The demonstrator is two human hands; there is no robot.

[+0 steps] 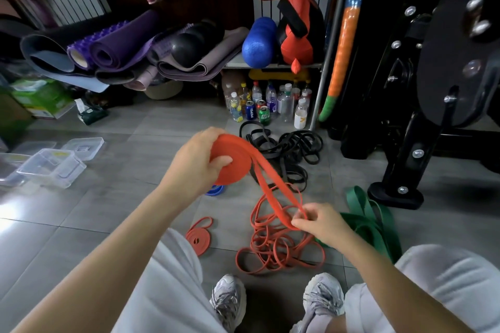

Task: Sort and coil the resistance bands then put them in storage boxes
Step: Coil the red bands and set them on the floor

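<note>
Across the grey tiled floor (121, 224) the bands lie in separate colours in front of a person's knees. At the far right stands a black steel machine (422, 105), glossy and bolted, its top cut off by the frame. Rolled foam mats (116, 48), purple and grey, are heaped at the back left. Black bands (292, 149) sprawl in thin rubbery loops by the machine's foot; their number is hard to make out. Wide, flat green bands (370, 222) lie folded to the right, partly hidden behind the right forearm. A red tangle (270, 249) of narrow loops sits on the floor between the knees. Clear plastic boxes (51, 167), squarish with rounded corners, stand well apart at the left. Held above the floor, a red coil (230, 159) forms a flat, tight disc; the left hand (197, 162) has its grip curled round it, thumb on the face. Two flat strands run down from it to the right hand (322, 222), whose grip pinches their end. A small coil (200, 235), red, lies by the left knee. A blue coil (215, 190) is mostly hidden behind the disc.
</note>
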